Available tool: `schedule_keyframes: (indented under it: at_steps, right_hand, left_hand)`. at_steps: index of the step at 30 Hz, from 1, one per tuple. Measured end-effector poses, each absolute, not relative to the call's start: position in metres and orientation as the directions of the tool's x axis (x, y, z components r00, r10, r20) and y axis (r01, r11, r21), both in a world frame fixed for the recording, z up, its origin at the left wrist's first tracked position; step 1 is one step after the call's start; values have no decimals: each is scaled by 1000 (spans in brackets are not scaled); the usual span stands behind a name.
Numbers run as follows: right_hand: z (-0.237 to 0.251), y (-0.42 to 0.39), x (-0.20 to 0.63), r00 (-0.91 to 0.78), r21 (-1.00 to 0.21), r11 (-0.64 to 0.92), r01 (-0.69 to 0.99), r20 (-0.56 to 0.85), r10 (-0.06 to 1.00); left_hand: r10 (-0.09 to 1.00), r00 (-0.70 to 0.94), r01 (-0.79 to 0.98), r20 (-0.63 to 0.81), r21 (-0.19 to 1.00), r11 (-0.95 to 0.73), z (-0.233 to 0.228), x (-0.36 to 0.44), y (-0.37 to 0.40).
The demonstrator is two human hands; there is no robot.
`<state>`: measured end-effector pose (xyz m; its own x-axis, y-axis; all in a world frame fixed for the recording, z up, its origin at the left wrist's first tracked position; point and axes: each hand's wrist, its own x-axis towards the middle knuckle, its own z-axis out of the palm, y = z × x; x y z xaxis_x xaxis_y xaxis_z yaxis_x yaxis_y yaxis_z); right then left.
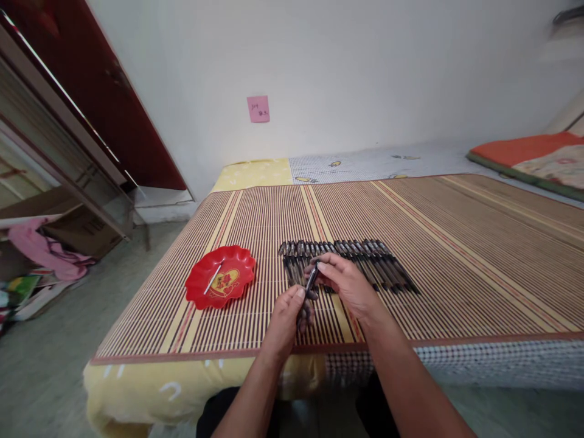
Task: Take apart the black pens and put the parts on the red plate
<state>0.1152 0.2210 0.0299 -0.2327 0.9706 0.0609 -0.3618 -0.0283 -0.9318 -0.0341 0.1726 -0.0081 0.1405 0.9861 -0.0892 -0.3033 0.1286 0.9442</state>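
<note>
Holding a dark pen [311, 281] between them, both hands meet over the striped bamboo mat [456, 255] near its front edge. In the head view, the left hand [286, 319] is closed around the pen's lower end, fingers curled and thumb tip pressed against the barrel; the right hand [344, 281] pinches the upper end, its fingers bent over the top. The pen runs tilted between the two grips, its upper end leaning away from the person toward the right hand's fingertips. It looks slim and black, with a faint pale glint along the barrel; finer detail is too small to tell.

Just beyond the hands, partly under the right one, lies a row of pens [360, 261] of the same dark kind, side by side, stretching off to the right of the grip. Left of the left hand, well apart from it, a red scalloped plate [201, 295] sits on the mat with a thin pale stick [213, 277] lying across it.
</note>
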Motion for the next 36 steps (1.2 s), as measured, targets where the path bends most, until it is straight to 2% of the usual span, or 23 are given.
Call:
schedule_keyframes:
  at_steps: [15,21,25,31,36]
  right_hand:
    - [21,225,114,-181,-921,-51,-386,22,983]
    - [23,224,113,-299,-961,-40,-275,46,953]
    - [20,225,115,-268,-969,-20,-247,48,962]
    - [18,230,121,-225,-985,23,-173,62,972]
    - [16,234,123,-198,-981,19,-193,58,978]
  left_hand:
    - [988,140,-348,-69,931,115,-11,-33,173]
    - [984,164,-344,-67,931,120,-14,-33,173]
    - [981,180,-357,-77,924,139,-17,-33,173]
    - [998,61,-316,-11,948,30,-15,-31,173]
    - [1000,13,-241,11,970,-7,-15,-27,172]
